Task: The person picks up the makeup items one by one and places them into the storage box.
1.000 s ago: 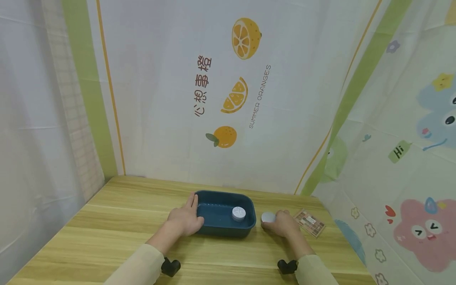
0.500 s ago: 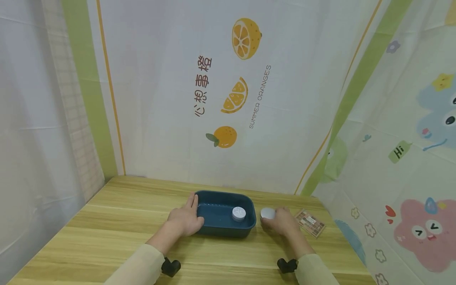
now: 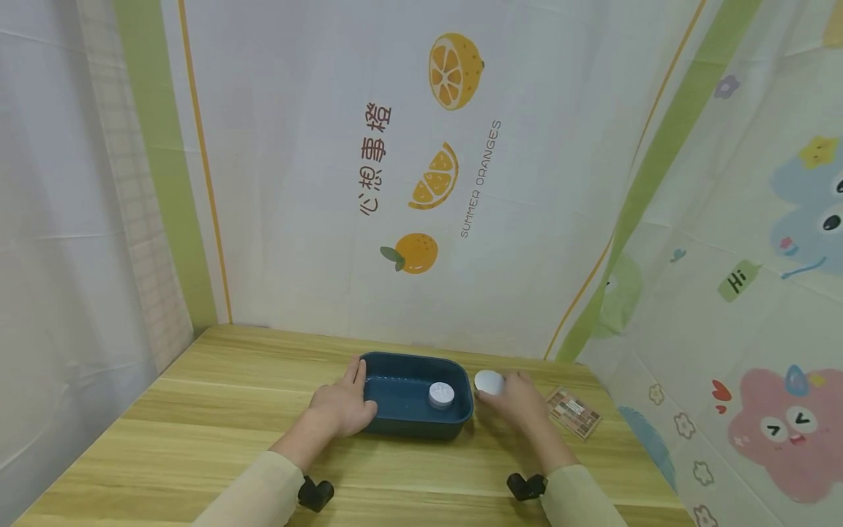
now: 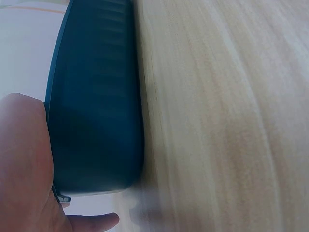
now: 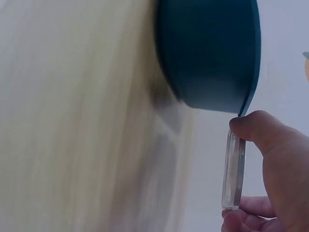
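Observation:
A dark blue rectangular storage bin (image 3: pixel 421 428) stands on the table. My left hand (image 3: pixel 340 408) holds its near left corner, thumb over the rim and fingers along the left end. A white round flat case (image 3: pixel 441 394) lies inside the bin, toward its right end. Just outside the bin's right end, my right hand (image 3: pixel 516 399) pinches another round flat case (image 3: pixel 489 382) with a white top. Edge-on in the right wrist view, this case (image 5: pixel 232 169) is thin with a clear side, gripped between thumb and fingers. It is raised off the tabletop, near the rim.
An eyeshadow palette (image 3: pixel 573 412) lies on the table (image 3: pixel 217 410) to the right of my right hand. White curtains printed with oranges (image 3: pixel 421 252) and cartoon figures (image 3: pixel 790 432) hang behind and along the right side.
My right hand has lifted the round case and moved it slightly left and away from me, closer to the bin's rim. The left hand and bin have stayed put.

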`<action>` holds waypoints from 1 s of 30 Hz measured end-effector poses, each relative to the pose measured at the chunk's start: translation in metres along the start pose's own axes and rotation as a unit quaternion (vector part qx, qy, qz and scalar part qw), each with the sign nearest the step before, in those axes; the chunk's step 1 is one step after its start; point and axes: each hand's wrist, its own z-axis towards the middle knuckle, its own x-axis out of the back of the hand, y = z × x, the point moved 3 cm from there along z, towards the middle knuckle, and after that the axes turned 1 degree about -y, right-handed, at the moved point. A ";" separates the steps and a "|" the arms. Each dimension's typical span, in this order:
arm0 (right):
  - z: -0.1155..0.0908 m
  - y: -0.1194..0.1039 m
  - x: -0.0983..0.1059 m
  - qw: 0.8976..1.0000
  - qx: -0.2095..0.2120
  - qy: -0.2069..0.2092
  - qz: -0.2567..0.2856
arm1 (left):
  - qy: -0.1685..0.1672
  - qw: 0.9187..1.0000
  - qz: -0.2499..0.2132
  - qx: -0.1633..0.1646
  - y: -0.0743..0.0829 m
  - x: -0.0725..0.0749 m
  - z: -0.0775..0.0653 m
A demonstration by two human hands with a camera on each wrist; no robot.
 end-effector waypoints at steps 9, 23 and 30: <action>0.000 -0.009 0.009 1.000 0.005 0.014 0.002 | 0.004 1.000 -0.015 -0.012 -0.011 -0.013 0.016; 0.000 -0.019 0.017 1.000 0.004 0.011 0.013 | -0.002 1.000 -0.002 -0.001 -0.001 -0.002 0.003; -0.002 -0.030 0.020 0.999 0.026 0.013 0.020 | -0.002 1.000 -0.004 -0.001 -0.002 -0.003 0.003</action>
